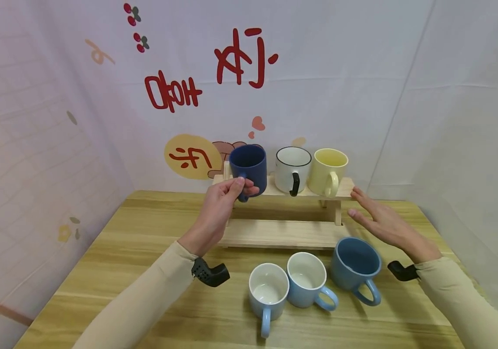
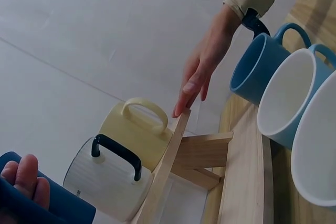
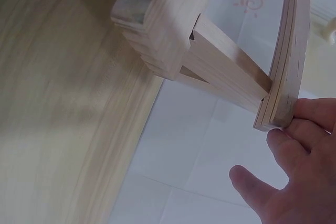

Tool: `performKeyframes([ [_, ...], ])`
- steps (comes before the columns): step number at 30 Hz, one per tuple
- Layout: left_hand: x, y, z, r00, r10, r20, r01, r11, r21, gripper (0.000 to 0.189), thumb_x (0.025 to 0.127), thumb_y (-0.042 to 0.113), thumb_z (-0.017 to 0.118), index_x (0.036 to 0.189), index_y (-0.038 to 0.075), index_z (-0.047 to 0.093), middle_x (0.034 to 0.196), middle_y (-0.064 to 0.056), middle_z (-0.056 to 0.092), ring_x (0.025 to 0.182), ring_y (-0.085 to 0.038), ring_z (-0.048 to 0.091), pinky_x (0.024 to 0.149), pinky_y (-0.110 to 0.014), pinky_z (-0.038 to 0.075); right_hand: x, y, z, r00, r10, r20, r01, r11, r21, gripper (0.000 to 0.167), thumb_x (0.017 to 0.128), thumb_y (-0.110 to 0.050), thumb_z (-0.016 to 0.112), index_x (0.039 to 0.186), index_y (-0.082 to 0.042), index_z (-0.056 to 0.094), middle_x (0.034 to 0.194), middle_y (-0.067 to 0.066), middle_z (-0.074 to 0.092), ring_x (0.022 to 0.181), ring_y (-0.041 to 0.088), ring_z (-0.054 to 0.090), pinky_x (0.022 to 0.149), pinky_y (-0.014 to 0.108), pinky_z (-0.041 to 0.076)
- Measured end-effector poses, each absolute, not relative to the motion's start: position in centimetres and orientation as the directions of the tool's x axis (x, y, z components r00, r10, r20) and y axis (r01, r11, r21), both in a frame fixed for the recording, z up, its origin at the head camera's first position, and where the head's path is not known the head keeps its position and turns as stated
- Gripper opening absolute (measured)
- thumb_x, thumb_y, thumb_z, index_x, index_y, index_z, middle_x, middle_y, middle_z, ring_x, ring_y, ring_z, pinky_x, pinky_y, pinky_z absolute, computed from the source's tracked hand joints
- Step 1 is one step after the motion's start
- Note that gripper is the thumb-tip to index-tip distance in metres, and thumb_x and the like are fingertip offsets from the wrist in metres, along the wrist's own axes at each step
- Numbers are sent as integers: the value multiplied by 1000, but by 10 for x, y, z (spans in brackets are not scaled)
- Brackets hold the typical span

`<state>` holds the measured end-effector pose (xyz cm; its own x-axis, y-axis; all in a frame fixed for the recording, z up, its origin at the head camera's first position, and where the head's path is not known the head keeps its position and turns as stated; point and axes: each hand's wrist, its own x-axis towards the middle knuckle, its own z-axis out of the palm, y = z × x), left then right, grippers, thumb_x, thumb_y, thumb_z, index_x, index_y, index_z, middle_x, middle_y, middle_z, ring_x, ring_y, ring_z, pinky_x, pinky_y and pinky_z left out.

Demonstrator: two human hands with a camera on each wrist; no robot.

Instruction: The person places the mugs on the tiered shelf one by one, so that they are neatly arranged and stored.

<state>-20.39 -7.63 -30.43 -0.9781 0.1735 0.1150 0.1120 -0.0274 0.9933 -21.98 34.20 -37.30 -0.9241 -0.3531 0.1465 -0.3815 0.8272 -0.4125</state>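
While our left hand [image 1: 218, 206] holds the dark blue mug [image 1: 255, 170] by its handle [image 1: 243, 198] at the left of the wooden rack [image 1: 281, 233], our right hand [image 1: 384, 220], fingers [image 1: 365, 198] straight, touches the right end.

Booth-like corner, room type unclear: creased, printed white cloth [image 1: 327, 106] surrounding wood-grain table [image 1: 144, 237].

I saw a worktop [image 1: 144, 228] bearing a wooden shelf [image 1: 281, 233] and, from its four to six o'clock, three blue mugs [image 1: 299, 294]; a white mug [image 1: 285, 175] and a yellow mug [image 1: 320, 175] stood on the shelf.
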Motion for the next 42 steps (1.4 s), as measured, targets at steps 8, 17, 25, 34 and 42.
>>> performKeyframes([
  [8,-220,-65,-312,-980,154,123,121,-17,992,37,111,30,48,121,1,70,113,-14,76,126,-21,62,119,-50,31,-219,342,-374,-925,-351,145,-378,823,-424,70,110,-40,49,162,-1,27,170,19,16,146,57,28,109,74,27],
  [17,-233,-62,-319,-983,136,123,128,26,991,39,111,33,48,125,4,70,116,-13,75,127,-22,59,118,-53,32,-218,340,-372,-927,-343,149,-373,829,-416,70,110,-41,49,162,0,27,170,20,17,145,57,30,109,75,27],
  [25,-243,-61,-326,-985,122,118,124,36,992,36,111,30,48,122,4,72,114,-12,76,126,-21,60,116,-48,36,-218,337,-372,-926,-345,153,-378,826,-418,69,110,-41,49,162,-1,27,170,19,17,145,56,30,109,75,27],
  [34,-248,-56,-331,-985,124,121,127,42,991,36,111,30,49,123,4,71,114,-11,76,125,-22,63,116,-47,38,-219,338,-372,-928,-341,149,-372,828,-420,70,110,-41,50,163,-2,27,171,18,17,146,56,30,109,74,27],
  [42,-254,-53,-334,-984,140,110,124,99,987,37,111,33,49,122,6,72,114,-8,77,126,-21,62,116,-46,39,-219,340,-372,-926,-348,144,-375,822,-429,70,109,-39,51,162,-1,27,170,20,16,145,57,29,109,74,28],
])
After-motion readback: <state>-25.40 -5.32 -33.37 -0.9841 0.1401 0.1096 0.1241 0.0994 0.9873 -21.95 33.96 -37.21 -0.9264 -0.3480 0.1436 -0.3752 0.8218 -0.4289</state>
